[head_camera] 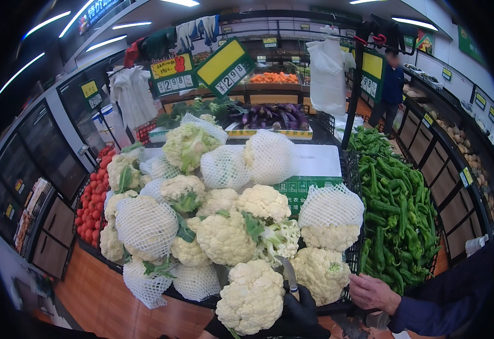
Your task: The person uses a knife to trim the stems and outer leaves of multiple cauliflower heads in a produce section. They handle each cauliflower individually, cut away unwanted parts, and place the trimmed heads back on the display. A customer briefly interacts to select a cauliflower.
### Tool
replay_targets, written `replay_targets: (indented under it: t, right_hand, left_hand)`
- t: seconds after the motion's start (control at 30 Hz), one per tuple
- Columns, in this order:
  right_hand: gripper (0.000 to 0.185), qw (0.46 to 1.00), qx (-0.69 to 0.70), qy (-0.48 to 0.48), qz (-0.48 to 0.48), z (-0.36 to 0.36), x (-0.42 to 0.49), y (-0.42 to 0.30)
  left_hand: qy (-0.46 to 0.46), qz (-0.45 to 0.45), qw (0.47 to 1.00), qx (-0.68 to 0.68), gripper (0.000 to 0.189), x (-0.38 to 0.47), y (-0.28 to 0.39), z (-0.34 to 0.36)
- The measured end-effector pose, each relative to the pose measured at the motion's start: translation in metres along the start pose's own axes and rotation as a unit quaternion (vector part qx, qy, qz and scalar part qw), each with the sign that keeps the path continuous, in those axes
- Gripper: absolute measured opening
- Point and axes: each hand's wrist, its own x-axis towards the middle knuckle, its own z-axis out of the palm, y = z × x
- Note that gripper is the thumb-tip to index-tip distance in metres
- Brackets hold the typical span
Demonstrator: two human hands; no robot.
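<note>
My right hand (301,311), in a black glove, is closed on the handle of a knife (290,271) with a curved blade that points up and away. My left hand (216,326), also black-gloved, is mostly hidden below a bare cauliflower head (251,296), which it supports from underneath. Beyond lies a heap of cauliflowers, some bare (226,237), others in white foam net sleeves (147,226). One netted head (331,216) sits at the heap's right, above a bare one (321,273).
Another person's bare hand (372,293) in a dark blue sleeve reaches in from the right. Green peppers (395,212) fill a crate there; tomatoes (92,207) are at left. Eggplants (272,116), price signs (226,68) and hanging plastic bags (327,76) stand behind. A person (389,91) is in the aisle.
</note>
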Motion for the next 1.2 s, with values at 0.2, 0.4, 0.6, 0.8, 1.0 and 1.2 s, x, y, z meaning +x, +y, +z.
replay_targets:
  t: [0.2, 0.4, 0.6, 0.8, 1.0, 1.2]
  right_hand:
    - [0.040, 0.992, 0.025, 0.094, 0.078, -0.031, 0.002, -0.001]
    - [0.037, 0.982, -0.169, -0.086, 0.015, -0.112, -0.008, -0.051]
    - [0.030, 0.632, -0.589, -0.270, -0.426, -0.192, 0.056, -0.058]
    - [0.030, 0.598, -0.614, -0.247, -0.452, -0.160, 0.042, -0.081]
    - [0.030, 0.547, -0.633, -0.268, -0.478, -0.162, 0.044, -0.085]
    - [0.049, 0.650, -0.644, -0.315, -0.252, -0.143, 0.030, -0.042]
  left_hand:
    - [-0.022, 0.062, 0.988, 0.139, 0.038, 0.018, -0.029, 0.018]
    - [-0.047, 0.108, 0.896, 0.429, 0.030, 0.027, -0.005, 0.021]
    - [-0.080, 0.184, 0.801, 0.564, 0.026, 0.022, 0.025, 0.007]
    - [-0.043, 0.340, 0.787, 0.513, 0.059, 0.086, 0.181, 0.077]
    - [0.002, 0.323, 0.850, 0.415, 0.076, 0.200, 0.404, 0.132]
    - [-0.262, 0.329, 0.680, 0.600, 0.051, 0.126, 0.236, 0.162]
